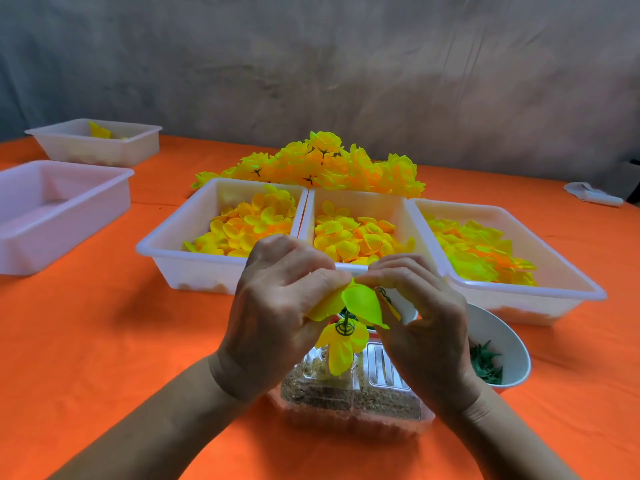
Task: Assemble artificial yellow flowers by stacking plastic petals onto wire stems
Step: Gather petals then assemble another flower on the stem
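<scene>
Orange cloth [104, 341] covers the table. Nearest, a clear tub [349, 400] sits beneath both hands. The left hand [277, 306] and right hand [422, 313] pinch a yellow petal layer [360, 303] together, seemingly seating it onto the stem above a lower petal layer [341, 344]. The next move likely needs another petal from the three trays [194, 268] just beyond. Finished flowers [322, 164] lie farthest; open cloth lies left.

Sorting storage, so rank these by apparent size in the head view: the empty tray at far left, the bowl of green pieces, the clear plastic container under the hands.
1. Empty tray, though cut off by the frame.
2. Clear plastic container, partly hidden by the hands and nearer the camera, so unsure.
3. Bowl of green pieces, clearly smallest.
</scene>
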